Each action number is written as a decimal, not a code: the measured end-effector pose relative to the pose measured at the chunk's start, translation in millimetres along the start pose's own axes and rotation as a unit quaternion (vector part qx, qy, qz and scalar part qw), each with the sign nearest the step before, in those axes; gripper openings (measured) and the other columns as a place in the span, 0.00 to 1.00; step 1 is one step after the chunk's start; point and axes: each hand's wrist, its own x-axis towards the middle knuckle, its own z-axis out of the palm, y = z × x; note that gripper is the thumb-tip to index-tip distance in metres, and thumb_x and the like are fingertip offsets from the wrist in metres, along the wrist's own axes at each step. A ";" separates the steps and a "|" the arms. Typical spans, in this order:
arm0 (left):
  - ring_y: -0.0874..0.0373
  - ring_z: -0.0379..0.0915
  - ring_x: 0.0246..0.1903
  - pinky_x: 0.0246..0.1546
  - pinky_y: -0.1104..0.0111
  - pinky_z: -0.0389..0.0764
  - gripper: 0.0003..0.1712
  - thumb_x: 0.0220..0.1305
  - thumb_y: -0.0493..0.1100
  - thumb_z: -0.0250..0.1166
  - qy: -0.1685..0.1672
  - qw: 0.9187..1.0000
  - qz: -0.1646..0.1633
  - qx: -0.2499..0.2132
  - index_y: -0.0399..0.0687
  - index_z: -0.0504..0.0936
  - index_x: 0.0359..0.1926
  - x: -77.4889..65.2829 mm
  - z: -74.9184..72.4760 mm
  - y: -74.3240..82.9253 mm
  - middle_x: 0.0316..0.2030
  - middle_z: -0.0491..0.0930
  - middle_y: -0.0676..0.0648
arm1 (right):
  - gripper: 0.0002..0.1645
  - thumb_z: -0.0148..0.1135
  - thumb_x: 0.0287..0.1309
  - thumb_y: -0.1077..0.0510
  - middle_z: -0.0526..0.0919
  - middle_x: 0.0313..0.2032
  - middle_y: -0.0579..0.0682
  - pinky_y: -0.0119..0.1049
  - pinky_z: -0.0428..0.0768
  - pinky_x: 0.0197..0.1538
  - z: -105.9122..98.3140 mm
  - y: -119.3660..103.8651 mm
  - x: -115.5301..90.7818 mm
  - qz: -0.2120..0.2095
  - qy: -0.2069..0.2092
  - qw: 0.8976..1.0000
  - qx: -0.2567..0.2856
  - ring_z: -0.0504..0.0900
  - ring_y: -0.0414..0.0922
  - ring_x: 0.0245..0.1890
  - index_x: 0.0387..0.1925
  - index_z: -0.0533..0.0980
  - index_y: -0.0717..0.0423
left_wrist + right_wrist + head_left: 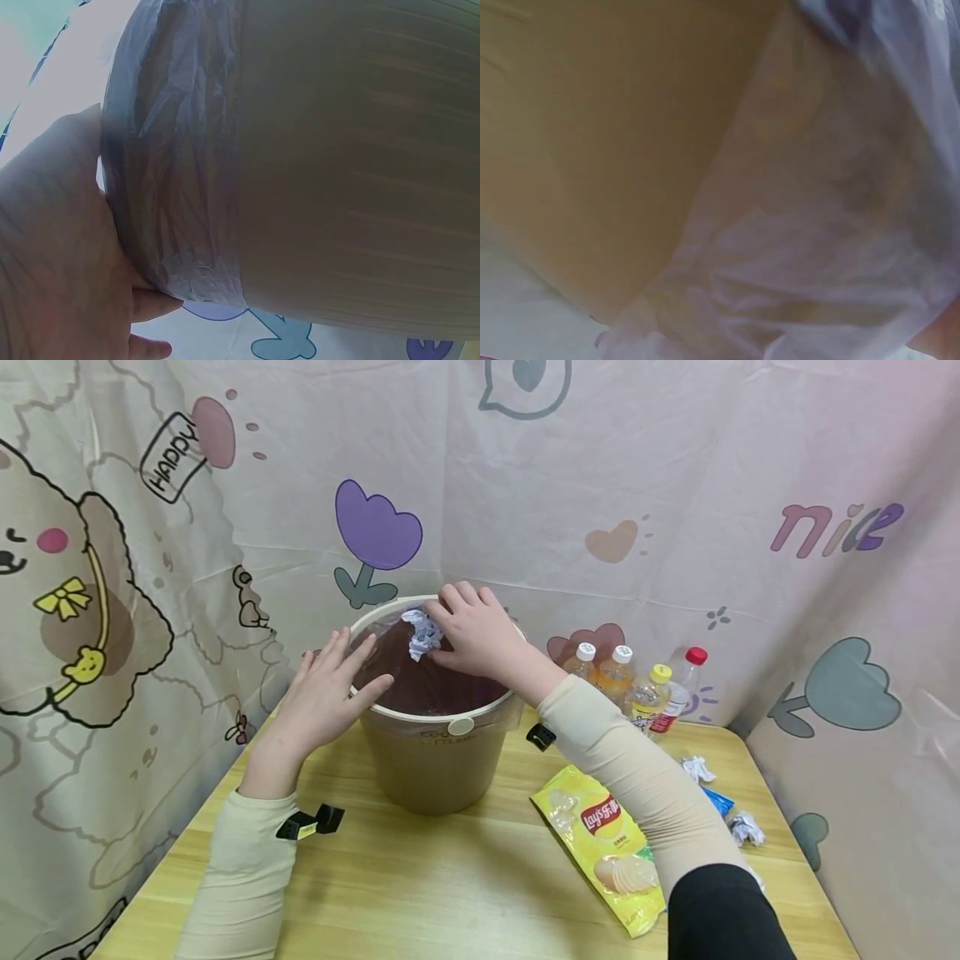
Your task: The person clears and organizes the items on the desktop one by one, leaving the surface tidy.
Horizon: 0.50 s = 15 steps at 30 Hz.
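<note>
A brown trash bin [438,768] with a pale rim and a thin plastic liner [187,150] stands on the table. Over its opening, my right hand [480,635] pinches a crumpled white paper ball [422,635] between thumb and fingers. My left hand [318,697] rests at the bin's left rim with its fingers spread and fairly straight. From the left wrist, that hand [67,247] shows against the lined rim. Mostly the bin's wall [607,150] and the overhanging liner [802,247] fill the right wrist view, where the paper is out of sight.
To the right lies a yellow chip bag [600,843], partly under the right forearm. Behind it stand several capped bottles [648,697]. Crumpled papers [746,829] and a blue wrapper [717,802] lie near the table's right edge. A printed curtain [675,468] hangs behind.
</note>
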 end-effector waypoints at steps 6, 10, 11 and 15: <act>0.42 0.29 0.78 0.73 0.39 0.33 0.47 0.68 0.74 0.39 0.002 1.000 0.001 -0.001 0.53 0.48 0.77 -1.0 0.2 0.6 0.77 0.37 0.38 | 0.40 0.61 0.55 0.33 0.71 0.54 0.50 0.45 0.70 0.52 -1.3 -1.6 -1.2 -0.002 -0.006 1.000 0.004 0.68 0.50 0.58 0.65 0.65 0.45; 0.42 0.29 0.78 0.73 0.39 0.33 0.47 0.68 0.74 0.39 0.002 1.000 0.001 -0.002 0.54 0.48 0.77 -1.9 0.4 0.0 0.77 0.37 0.38 | 0.40 0.60 0.57 0.34 0.71 0.56 0.50 0.46 0.70 0.55 0.0 -0.8 -2.7 0.004 -0.011 1.000 0.010 0.67 0.50 0.59 0.66 0.64 0.44; 0.42 0.29 0.78 0.73 0.39 0.33 0.47 0.68 0.74 0.39 0.002 1.000 0.001 -0.002 0.54 0.48 0.77 -2.1 0.3 0.0 0.77 0.37 0.38 | 0.40 0.60 0.57 0.34 0.71 0.56 0.50 0.47 0.70 0.56 0.4 -0.4 -3.3 0.007 -0.012 1.000 0.012 0.67 0.50 0.60 0.67 0.64 0.44; 0.42 0.29 0.78 0.73 0.39 0.33 0.47 0.68 0.74 0.39 0.004 1.000 0.003 -0.002 0.54 0.47 0.77 -2.4 -0.1 -0.2 0.77 0.38 0.37 | 0.41 0.61 0.57 0.35 0.71 0.56 0.50 0.47 0.70 0.55 1.5 2.3 -7.1 0.010 -0.005 1.000 0.016 0.67 0.50 0.60 0.68 0.64 0.43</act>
